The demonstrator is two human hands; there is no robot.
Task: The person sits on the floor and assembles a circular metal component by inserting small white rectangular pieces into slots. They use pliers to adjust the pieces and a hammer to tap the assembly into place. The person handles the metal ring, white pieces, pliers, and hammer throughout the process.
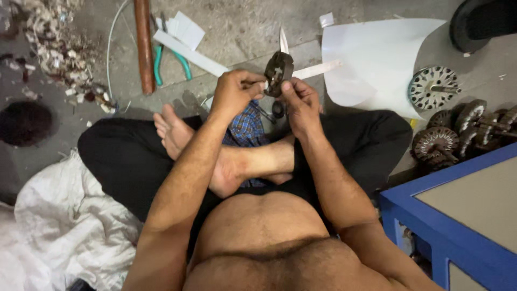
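While the person is sitting cross-legged on the grey concrete floor (242, 21), the head camera is looking down on both hands raised above the lap, probably so the work sits close under the eyes. The right hand (301, 105) is closing its fingers around the lower edge of a small dark round slotted metal motor core (278, 73), gripping it upright and steady. The left hand (234, 92) is pinching a thin white paper strip (319, 69) against the core's side, its fingers curled almost shut; the strip is running out to the right behind the core, seemingly being fed into a slot. A second narrow white sliver (283, 40) is sticking up just above the core.

Near the person's right knee, similar dark round metal cores with shafts (449, 132) are lying in a heap beside a blue box (431, 215), within reach. A large white paper sheet (371, 59) is lying beyond the hands, and green-handled pliers (171, 59) are resting beside a brown rod (144, 46).
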